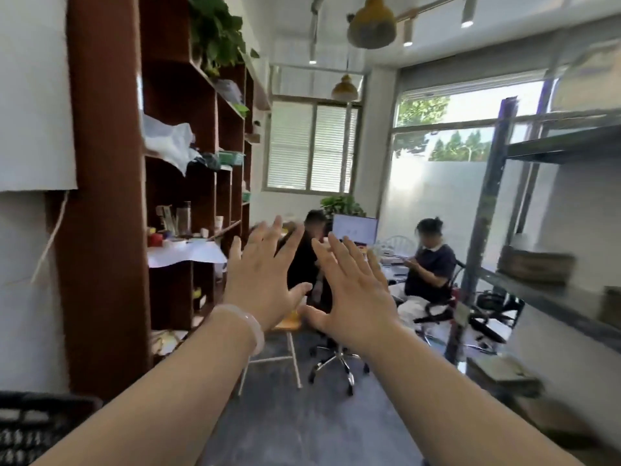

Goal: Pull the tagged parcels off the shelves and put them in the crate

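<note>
Both hands were raised in front of the camera and held nothing. The left hand (265, 277), with a pale bracelet (250, 326) at the wrist, and the right hand (356, 297) each had fingers straight and spread, palms turned away, thumbs near each other but apart. Neither touched a shelf or a parcel. The crate (30, 432), dark and latticed, sat at the lower left corner of the view, only partly in frame, and what lay inside it could not be seen. On the metal rack (484, 210) at the right, a brown parcel (537, 264) rested on the middle shelf, a second parcel (504, 375) lay on the shelf below, and the edge of a third parcel (611, 306) showed at the frame's right side. All three were blurred, so no tag could be made out on any of them. The wooden bookcase (104, 230) at the left held loose oddments, none of them plainly a parcel. Judged from this, the work looked to be at or near its start. No parcel was in hand and at least two waited on the rack. Every lift and every drop into the crate seemed left to do, most likely beginning with a reach to the right.
</note>
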A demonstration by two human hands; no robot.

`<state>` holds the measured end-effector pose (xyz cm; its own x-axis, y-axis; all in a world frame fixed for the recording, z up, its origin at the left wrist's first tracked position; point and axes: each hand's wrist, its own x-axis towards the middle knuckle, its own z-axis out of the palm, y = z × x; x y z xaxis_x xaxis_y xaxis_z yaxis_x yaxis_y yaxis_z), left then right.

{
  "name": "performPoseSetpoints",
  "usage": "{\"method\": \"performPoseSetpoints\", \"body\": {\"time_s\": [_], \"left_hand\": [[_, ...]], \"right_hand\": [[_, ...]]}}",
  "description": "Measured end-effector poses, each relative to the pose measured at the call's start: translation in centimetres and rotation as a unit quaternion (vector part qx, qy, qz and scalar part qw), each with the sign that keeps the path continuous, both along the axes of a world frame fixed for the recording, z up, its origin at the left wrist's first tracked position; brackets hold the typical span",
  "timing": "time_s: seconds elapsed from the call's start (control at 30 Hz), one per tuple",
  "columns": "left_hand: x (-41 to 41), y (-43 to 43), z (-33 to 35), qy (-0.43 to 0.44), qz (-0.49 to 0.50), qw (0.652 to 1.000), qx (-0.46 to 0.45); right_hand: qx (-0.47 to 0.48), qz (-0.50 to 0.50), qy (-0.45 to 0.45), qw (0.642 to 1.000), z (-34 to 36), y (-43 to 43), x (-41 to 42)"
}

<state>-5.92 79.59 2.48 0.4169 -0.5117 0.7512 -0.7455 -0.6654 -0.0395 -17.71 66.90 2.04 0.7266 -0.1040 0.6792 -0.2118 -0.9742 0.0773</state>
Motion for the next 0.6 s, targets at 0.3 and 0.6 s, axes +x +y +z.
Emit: {"method": "performPoseSetpoints", "body": {"time_s": [0.3,0.6], "left_hand": [[-11.5,-19.8,-1.0,0.02,-0.218,0.976,0.001],[-16.1,-32.0,0.3,0.041,-0.411,0.911,-0.013]], "right_hand": [[0.001,-0.228,-0.016,0.974,-1.6,-14.3,-16.0],[0.008,-0.385,-0.039,0.922,-1.1,-21.2,-21.7]]}}
